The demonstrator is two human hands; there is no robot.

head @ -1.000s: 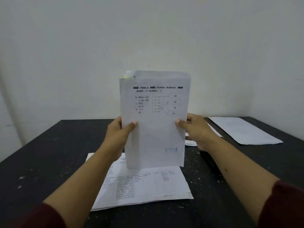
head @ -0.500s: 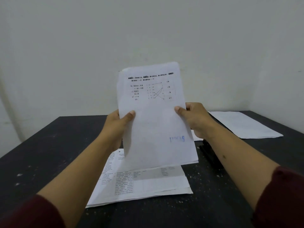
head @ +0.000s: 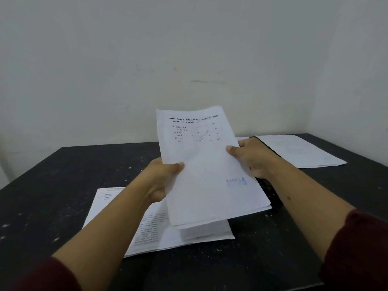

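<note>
A stack point(head: 210, 169) of printed papers was held in the air over the near middle of the desk point(head: 63, 185). The left hand point(head: 161, 181) gripped its left edge and the right hand point(head: 252, 158) its right edge, thumbs on top. A second before it had stood upright; now it had tipped back toward flat and sunk lower, so setting it down seemed next. Loose sheets point(head: 151, 232) lay flat just beneath it, and another pile point(head: 298, 152) lay at the far right. The desk was black and speckled, set against a bare pale wall point(head: 189, 59).
</note>
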